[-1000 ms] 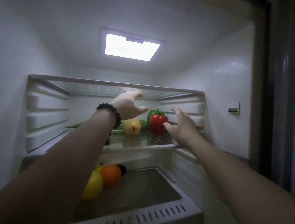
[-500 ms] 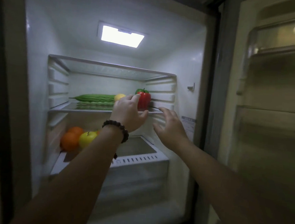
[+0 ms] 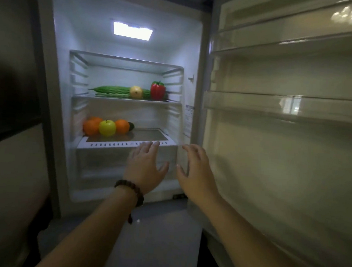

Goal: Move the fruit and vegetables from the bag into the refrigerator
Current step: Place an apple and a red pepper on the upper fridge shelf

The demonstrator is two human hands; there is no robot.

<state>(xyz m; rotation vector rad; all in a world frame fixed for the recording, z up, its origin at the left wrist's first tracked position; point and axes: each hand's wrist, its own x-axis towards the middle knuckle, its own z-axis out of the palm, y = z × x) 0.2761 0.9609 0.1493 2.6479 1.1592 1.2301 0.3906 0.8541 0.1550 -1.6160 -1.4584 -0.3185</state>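
The refrigerator [image 3: 123, 45] stands open in front of me. On its middle glass shelf [image 3: 123, 99] lie a long green bitter gourd [image 3: 111, 90], a yellow pear [image 3: 136, 91] and a red bell pepper [image 3: 158, 90]. Below, on the drawer cover [image 3: 145, 135], sit two oranges [image 3: 122, 126], a yellow-green apple [image 3: 107, 127] and a dark fruit half hidden behind them. My left hand [image 3: 145, 168], with a bead bracelet on the wrist, and my right hand [image 3: 196, 173] hover empty with fingers spread, outside the fridge in front of the lower drawer. The bag is out of view.
The open fridge door [image 3: 286, 142] with its shelves fills the right side. A lit lamp [image 3: 132, 30] glows on the fridge ceiling. A dark cabinet face [image 3: 9, 78] stands at the left. A pale floor [image 3: 154, 237] shows below.
Both hands have drawn back out of the fridge from the shelf with the red pepper. The view has pulled away, so the whole fridge and its door now show.
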